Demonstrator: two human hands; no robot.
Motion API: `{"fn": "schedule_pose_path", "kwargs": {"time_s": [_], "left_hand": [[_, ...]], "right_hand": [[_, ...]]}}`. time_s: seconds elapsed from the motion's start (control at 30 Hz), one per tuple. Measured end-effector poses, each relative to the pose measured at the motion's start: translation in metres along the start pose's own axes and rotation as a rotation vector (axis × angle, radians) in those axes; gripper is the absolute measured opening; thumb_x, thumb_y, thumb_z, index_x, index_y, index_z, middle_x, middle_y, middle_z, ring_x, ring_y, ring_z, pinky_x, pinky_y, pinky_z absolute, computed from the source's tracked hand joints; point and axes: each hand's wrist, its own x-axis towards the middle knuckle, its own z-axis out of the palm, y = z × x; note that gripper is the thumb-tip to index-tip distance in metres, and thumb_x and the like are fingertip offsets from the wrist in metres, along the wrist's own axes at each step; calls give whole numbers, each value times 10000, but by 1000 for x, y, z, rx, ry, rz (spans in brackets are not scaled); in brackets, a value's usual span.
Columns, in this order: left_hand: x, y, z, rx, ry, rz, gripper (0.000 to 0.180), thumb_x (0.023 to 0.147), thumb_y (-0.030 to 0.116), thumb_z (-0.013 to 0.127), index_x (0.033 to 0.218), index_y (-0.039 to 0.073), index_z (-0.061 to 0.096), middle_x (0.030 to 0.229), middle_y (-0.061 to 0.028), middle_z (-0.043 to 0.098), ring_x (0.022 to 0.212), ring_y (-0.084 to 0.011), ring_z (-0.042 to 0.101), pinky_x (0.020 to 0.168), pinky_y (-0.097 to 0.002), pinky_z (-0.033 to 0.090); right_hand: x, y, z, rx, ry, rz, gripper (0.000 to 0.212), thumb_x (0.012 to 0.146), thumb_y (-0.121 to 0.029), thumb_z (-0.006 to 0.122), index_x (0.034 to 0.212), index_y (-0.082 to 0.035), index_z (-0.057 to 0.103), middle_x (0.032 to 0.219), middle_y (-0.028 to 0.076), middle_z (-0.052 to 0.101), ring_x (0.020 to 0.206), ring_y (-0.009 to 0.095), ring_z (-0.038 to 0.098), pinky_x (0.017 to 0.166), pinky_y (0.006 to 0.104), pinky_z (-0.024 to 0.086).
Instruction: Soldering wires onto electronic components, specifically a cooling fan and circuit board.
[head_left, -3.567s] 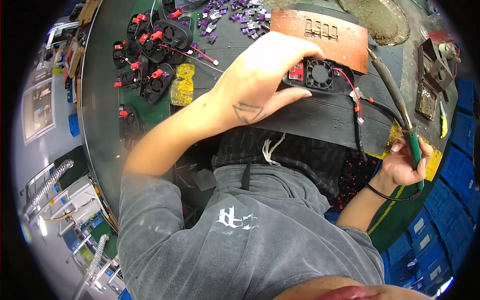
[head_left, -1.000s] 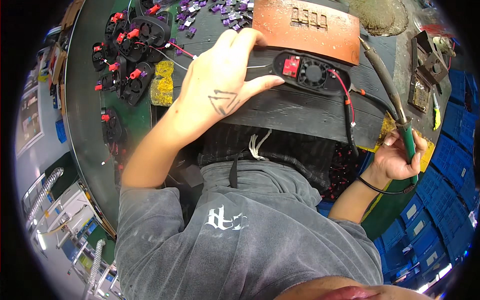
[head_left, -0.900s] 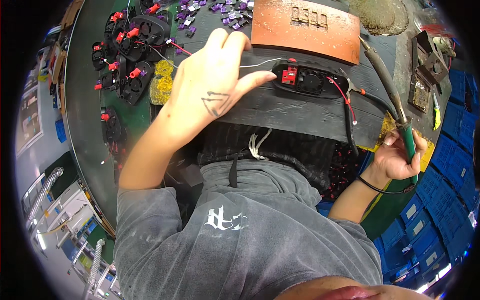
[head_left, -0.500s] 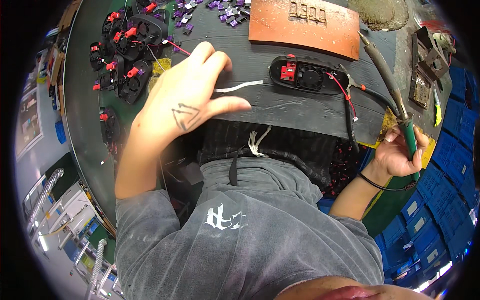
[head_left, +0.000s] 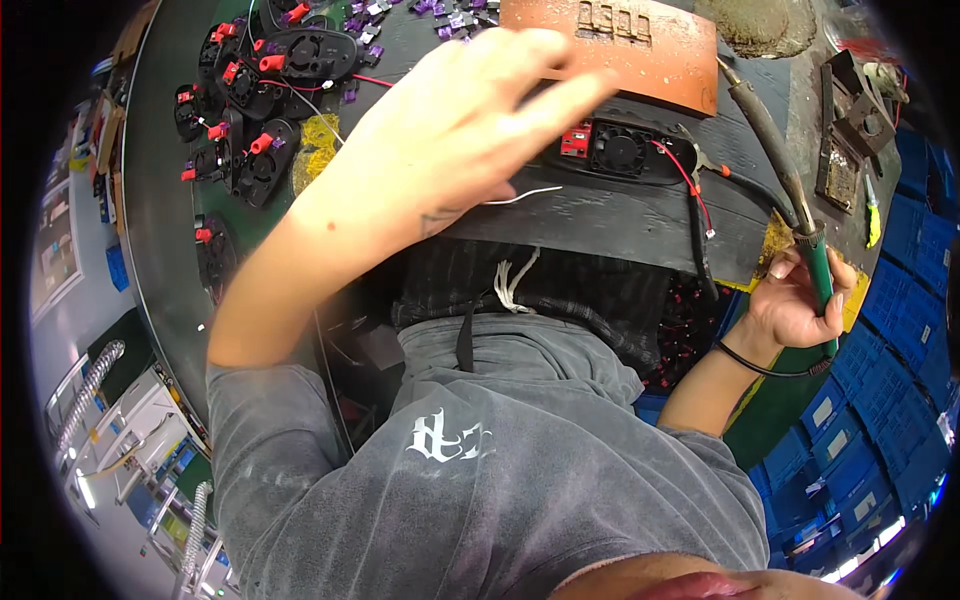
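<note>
My left hand (head_left: 450, 140) reaches over the dark work board, its fingers stretched out and slightly blurred, with nothing visible in them. Its fingertips hover beside a black oval housing (head_left: 655, 168) that holds a small round fan (head_left: 619, 149), a red part (head_left: 576, 139) and a red-and-black wire lead (head_left: 708, 212). From under the hand a thin white strand (head_left: 525, 194) sticks out. On the right, my right hand (head_left: 795, 300) is wrapped round the green handle of a soldering iron (head_left: 775, 150), whose tip points up and away.
Pliers (head_left: 738, 180) with dark handles lie against the housing's right end. A slotted orange-brown block (head_left: 660, 65) sits behind it. Several similar black housings (head_left: 268, 160) with red parts are piled at left, small purple pieces (head_left: 375, 25) beyond. A metal stand (head_left: 850, 130) is far right.
My left hand has moved right and away from me, now partly covering the black housing's left end. The white strand has shifted. My right hand with the soldering iron stays nearly still.
</note>
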Motion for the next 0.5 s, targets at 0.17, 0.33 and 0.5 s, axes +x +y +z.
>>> {"fn": "schedule_pose_path", "kwargs": {"time_s": [0.17, 0.33, 0.5], "left_hand": [[30, 6, 6, 103, 24, 277, 584, 786, 180, 612, 1354, 212, 483, 1314, -29, 488, 1192, -206, 499, 974, -339, 422], [43, 4, 24, 280, 94, 439, 539, 839, 206, 539, 1375, 222, 481, 1385, 46, 487, 1205, -156, 493, 991, -309, 409], [55, 6, 22, 408, 47, 566, 539, 826, 202, 559, 1360, 164, 499, 1297, 66, 533, 1104, -117, 518, 942, -284, 421]], "right_hand": [[0, 0, 0, -1, 12, -13, 441, 856, -376, 443, 1036, -9, 610, 893, 229, 668, 596, 261, 608, 451, 289, 444], [-1, 1, 3, 19, 34, -20, 440, 853, -379, 443, 1030, -12, 610, 900, 220, 671, 608, 261, 612, 450, 287, 446], [-3, 2, -2, 45, 105, -32, 443, 848, -379, 442, 1030, -13, 612, 923, 221, 672, 612, 259, 611, 457, 282, 451]]}}
